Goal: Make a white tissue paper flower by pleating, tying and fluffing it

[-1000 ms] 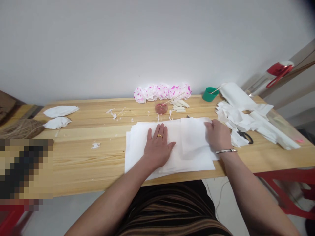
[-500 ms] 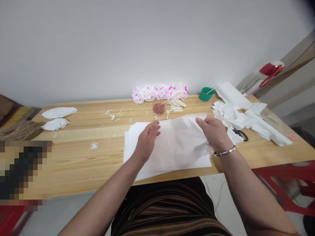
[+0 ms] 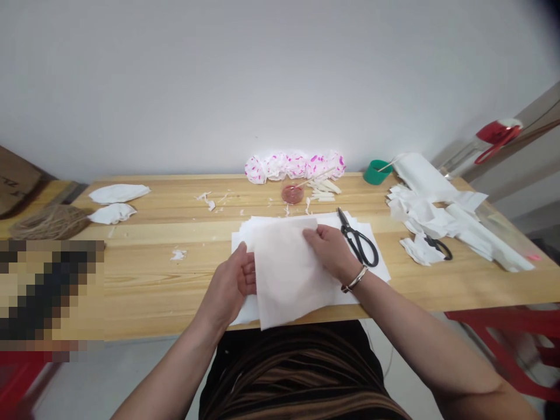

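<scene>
Drawn leftward since the earlier frame, the thin sheet (image 3: 286,277) has been brought over the middle of the paper stack (image 3: 245,312), and the scissors (image 3: 347,227) have been uncovered on the stack's right part. Its upper right edge is pinched in a narrow grip by the right hand (image 3: 330,251); at its left edge the left hand (image 3: 225,286) is held loosely curled, though whether the sheet is touched there cannot be told. A crease or tear could be caused if so light a sheet were pulled unevenly, and the scissors could be knocked by the right wrist. Behind the stack, a red dish (image 3: 292,195) and pink-spotted bundle (image 3: 297,166) are set on the wooden worktop (image 3: 153,291), backed by a pale wall (image 3: 175,87); crumpled scraps (image 3: 420,213) are strewn right of the stack.
</scene>
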`<action>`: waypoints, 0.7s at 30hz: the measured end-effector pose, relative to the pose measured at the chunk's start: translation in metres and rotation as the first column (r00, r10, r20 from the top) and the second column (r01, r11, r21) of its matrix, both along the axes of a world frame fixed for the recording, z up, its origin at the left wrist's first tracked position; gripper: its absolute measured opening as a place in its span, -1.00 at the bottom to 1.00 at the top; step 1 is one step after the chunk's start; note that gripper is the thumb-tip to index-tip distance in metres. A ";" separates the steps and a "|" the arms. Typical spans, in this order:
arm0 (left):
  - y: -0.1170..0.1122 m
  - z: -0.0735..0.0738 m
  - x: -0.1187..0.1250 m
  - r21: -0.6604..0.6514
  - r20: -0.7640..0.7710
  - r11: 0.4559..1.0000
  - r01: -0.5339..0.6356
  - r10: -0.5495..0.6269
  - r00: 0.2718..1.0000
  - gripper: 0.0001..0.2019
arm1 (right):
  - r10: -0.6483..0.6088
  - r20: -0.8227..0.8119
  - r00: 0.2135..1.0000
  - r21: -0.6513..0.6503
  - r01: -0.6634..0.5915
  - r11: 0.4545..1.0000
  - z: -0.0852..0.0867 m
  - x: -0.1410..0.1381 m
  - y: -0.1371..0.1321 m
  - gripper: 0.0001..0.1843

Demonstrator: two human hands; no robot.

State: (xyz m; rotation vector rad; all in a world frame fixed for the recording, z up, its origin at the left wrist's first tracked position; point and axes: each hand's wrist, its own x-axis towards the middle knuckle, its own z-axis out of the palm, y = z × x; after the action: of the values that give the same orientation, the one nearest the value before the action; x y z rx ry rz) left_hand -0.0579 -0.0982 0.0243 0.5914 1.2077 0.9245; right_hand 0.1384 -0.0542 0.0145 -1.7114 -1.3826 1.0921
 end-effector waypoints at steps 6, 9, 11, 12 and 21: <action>-0.002 -0.008 -0.007 0.098 -0.449 0.992 0.083 -0.031 0.893 -0.73 | 0.144 0.101 0.984 -0.030 -0.142 0.989 -0.004 -0.001 -0.002 -0.73; 0.002 -0.009 -0.011 0.129 -0.599 0.977 0.167 -0.058 0.799 -0.75 | 0.212 0.199 0.957 -0.057 -0.205 0.977 0.007 0.004 0.003 -0.72; 0.006 -0.010 -0.015 0.156 -0.726 0.961 0.230 -0.046 0.686 -0.75 | 0.242 0.289 0.926 -0.066 -0.233 0.970 0.012 0.006 0.008 -0.72; 0.008 -0.011 -0.017 0.172 -0.772 0.951 0.258 -0.032 0.635 -0.76 | 0.254 0.340 0.906 -0.062 -0.248 0.967 0.013 0.007 0.011 -0.74; 0.019 -0.015 -0.018 0.092 -0.921 0.927 0.363 -0.060 0.386 -0.80 | 0.302 0.606 0.736 -0.074 -0.326 0.942 0.008 0.009 0.028 -0.82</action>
State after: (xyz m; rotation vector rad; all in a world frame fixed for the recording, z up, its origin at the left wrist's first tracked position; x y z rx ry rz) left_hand -0.0757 -0.0795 0.0094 1.6150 1.9219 0.4913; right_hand 0.1470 -0.0261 0.0223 -1.9408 -2.1501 0.6737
